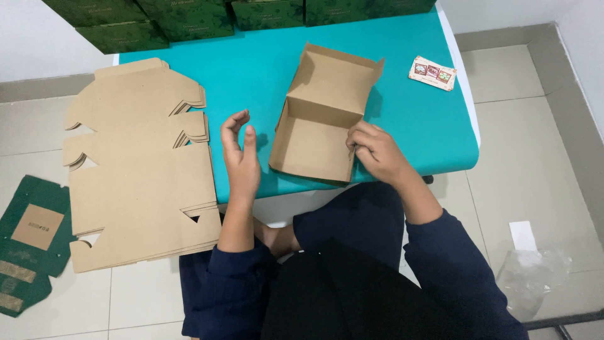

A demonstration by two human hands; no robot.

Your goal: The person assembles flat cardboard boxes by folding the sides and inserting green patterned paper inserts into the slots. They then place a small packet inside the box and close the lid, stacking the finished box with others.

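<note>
Half-folded brown cardboard box (324, 119) on the teal table (251, 69), its near right corner pinched, seemingly, by the right hand (376, 151), with the left hand (241, 158) loose and empty just left of it, apart.

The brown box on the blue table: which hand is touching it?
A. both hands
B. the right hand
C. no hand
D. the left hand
B: the right hand pinches the front right corner of the brown box, while the left hand is raised beside it, open and apart from it.
</note>
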